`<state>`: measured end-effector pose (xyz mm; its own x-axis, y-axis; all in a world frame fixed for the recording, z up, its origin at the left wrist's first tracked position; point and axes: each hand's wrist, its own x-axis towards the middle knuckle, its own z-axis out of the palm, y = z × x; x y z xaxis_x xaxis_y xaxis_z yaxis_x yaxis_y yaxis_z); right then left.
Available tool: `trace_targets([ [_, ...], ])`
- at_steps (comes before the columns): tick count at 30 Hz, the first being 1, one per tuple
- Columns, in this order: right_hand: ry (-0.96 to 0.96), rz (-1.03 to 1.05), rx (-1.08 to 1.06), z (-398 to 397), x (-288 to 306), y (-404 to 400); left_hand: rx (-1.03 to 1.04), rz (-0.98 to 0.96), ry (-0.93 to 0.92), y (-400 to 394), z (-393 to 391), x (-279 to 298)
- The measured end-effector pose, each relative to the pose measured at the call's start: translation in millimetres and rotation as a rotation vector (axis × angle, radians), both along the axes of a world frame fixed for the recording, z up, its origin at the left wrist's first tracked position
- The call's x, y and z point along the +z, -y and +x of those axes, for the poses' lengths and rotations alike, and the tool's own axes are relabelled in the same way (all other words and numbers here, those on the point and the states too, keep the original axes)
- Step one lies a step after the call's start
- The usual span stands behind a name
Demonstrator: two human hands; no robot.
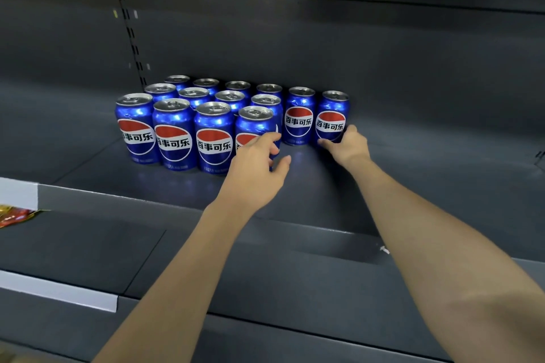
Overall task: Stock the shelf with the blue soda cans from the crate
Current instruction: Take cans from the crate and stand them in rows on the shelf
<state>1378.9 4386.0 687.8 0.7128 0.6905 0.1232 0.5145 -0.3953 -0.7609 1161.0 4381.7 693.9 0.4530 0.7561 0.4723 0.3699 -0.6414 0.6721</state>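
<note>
The blue soda cans [213, 138] stand upright on the dark shelf [295, 186] in a tight block: four across the front, more rows behind, and two extra cans at the right end of the back rows. The crate is not in view.

The person's left hand [256, 160] is at the rightmost can of the front row [255, 127], fingers loosely spread and curled around its lower right side; whether they press on it or only brush it cannot be told, but the grip is not closed. The right hand [349, 146] has its fingers wrapped low around the far-right can [330, 119], thumb side hidden, so it appears to hold that can at its base while the can stands on the shelf.

The step in hand looks like setting down and squaring up cans, not fetching them. The front two rows have a gap to the right, in front of the two end cans. The next move probably calls for letting go of the end can without tipping it, then drawing both arms clear of the block and going back to the crate for more.
</note>
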Motion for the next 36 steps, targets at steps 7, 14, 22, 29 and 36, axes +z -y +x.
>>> trace_targets([
  [7, 0.237, 0.023, -0.224, -45, 14, 4, -0.018, 0.024, 0.042, 25, -17, -5],
  [14, 0.307, 0.174, -0.266, -127, 16, 51, -0.040, 0.005, 0.060, 50, -61, -21],
  [22, 0.531, 0.396, -0.333, -242, -65, 105, 0.026, -0.121, 0.110, 77, -144, -82],
  [29, 0.478, 0.235, -0.143, -304, -173, 142, 0.023, -0.362, -0.089, 96, -202, -191],
  [36, 0.256, -0.305, 0.129, -353, -321, 181, 0.163, -0.695, -0.350, 111, -251, -325],
])
